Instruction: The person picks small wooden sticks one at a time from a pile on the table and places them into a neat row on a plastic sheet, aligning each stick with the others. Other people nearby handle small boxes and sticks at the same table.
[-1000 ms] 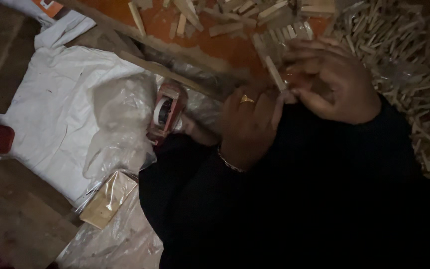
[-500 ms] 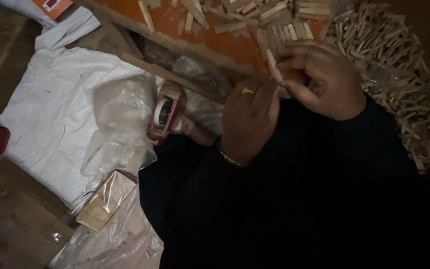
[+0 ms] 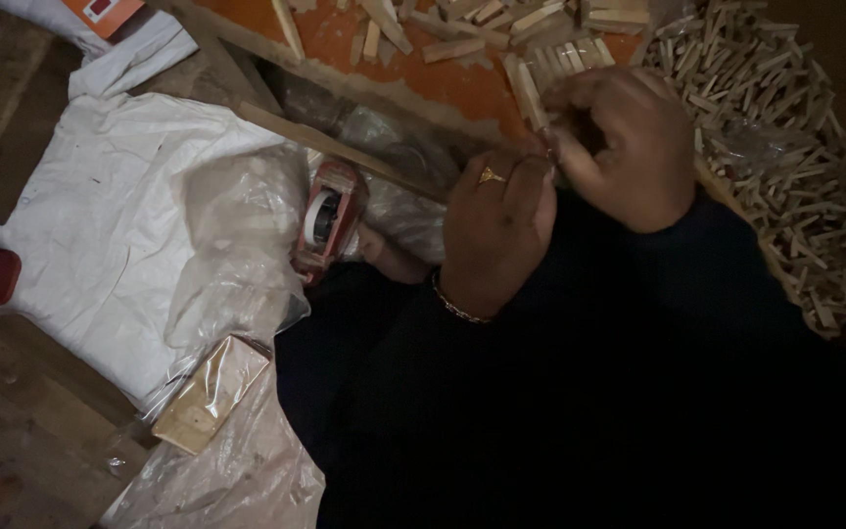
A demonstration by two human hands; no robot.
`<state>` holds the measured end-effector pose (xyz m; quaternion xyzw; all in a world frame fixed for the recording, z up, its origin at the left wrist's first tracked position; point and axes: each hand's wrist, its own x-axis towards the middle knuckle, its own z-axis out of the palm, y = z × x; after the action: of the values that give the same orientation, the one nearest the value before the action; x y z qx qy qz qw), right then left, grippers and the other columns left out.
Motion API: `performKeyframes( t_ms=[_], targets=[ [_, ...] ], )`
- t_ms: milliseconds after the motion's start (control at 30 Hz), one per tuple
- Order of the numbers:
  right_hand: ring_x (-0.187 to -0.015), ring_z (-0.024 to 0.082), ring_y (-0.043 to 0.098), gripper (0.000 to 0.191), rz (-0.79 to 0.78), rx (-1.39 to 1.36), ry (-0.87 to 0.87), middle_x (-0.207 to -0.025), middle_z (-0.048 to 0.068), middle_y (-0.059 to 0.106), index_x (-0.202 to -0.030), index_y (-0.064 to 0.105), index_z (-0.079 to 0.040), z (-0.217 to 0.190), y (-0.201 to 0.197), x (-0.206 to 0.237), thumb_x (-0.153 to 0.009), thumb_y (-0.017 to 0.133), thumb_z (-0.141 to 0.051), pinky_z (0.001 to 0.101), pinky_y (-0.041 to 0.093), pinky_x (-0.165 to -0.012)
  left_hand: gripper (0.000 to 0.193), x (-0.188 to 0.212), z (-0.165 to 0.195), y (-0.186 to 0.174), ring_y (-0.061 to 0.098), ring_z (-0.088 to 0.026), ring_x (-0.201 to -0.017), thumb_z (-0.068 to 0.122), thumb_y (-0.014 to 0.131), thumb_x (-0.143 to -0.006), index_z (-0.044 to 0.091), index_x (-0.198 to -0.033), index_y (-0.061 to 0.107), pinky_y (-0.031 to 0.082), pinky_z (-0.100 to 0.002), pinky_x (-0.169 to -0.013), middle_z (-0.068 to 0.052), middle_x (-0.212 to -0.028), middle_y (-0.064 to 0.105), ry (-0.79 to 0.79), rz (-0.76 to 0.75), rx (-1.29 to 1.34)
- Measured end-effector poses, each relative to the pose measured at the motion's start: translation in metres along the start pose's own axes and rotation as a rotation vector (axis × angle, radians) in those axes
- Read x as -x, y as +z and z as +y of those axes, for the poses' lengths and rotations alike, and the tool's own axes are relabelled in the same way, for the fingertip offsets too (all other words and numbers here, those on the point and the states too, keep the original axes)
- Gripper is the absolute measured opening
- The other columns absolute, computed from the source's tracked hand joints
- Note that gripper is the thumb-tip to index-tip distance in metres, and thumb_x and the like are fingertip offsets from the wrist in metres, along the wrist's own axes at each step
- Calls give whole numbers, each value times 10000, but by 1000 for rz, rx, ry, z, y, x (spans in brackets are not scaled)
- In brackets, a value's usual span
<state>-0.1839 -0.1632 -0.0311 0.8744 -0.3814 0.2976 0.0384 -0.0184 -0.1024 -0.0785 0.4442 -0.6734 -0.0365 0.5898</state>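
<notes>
Lying nearest, at the lower left, a wrapped bundle of sticks (image 3: pixel 210 394) rests on clear plastic sheeting (image 3: pixel 237 284) spread over a white sack (image 3: pixel 100 216). Just beyond it a red tape dispenser (image 3: pixel 327 217) stands on edge beside the dark lap. Above that, the left hand (image 3: pixel 496 230), wearing a ring and bracelet, curls its fingers in, its fingertips meeting those of the right hand (image 3: pixel 629 142). Between them both hands pinch a small wooden stick (image 3: pixel 529 98), which pokes up at the edge of the orange bench (image 3: pixel 443 83). Farther off, loose sticks litter the bench, and a big pile of sticks (image 3: pixel 775 127) fills the right side.
</notes>
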Motion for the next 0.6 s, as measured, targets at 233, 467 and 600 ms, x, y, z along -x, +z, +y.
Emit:
performKeyframes(
  t_ms=[233, 467, 600],
  targets=[
    [-965, 258, 679, 123, 20, 39, 7, -1065, 77, 727, -954, 696, -44, 1, 5, -3, -978, 777, -132, 381, 539, -835, 215, 2, 0, -2, 675, -324, -1027, 30, 701, -1008, -14, -1202, 618, 576, -389, -841, -167, -1147, 670, -2, -2, 39],
    [-1008, 267, 676, 90, 48, -1, 24, -1098, 79, 730, -1021, 736, -63, -2, 7, -1, -994, 771, -142, 406, 540, -873, 227, 2, -1, -3, 674, -336, -1067, 27, 700, -996, 3, -1207, 620, 574, -405, -881, -164, -1183, 671, -11, -23, 48],
    [-1031, 278, 674, 127, 34, 32, 47, -1116, 87, 724, -1021, 727, -55, -1, 9, -1, -997, 766, -173, 402, 536, -884, 255, 3, -1, -6, 667, -339, -1040, 21, 709, -957, 2, -1200, 633, 569, -428, -881, -172, -1163, 669, -34, -65, 69]
  ],
)
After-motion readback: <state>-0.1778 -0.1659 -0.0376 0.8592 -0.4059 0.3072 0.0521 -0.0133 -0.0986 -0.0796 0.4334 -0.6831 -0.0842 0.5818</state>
